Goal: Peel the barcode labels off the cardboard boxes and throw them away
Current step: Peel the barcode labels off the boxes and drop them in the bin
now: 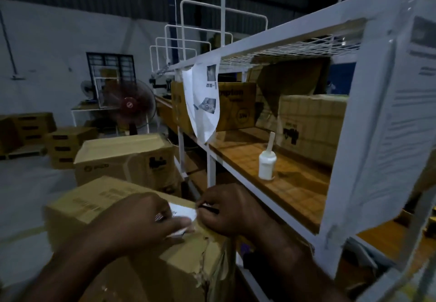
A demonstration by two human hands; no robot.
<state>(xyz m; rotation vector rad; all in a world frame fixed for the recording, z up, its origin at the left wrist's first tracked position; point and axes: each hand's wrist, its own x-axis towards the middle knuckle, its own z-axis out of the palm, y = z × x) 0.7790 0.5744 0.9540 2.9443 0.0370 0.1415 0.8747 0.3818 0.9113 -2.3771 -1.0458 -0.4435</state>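
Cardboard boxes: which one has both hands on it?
The nearest box, bottom centre: left hand grips its white label, right hand at the label's edge. Others sit untouched.

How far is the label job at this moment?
Done: no discarded label shows. In hand: on the nearest box, the left hand pinches a partly lifted white label; the right hand holds a thin dark tool at its edge. Left: finishing this peel, discarding it, checking the box behind.
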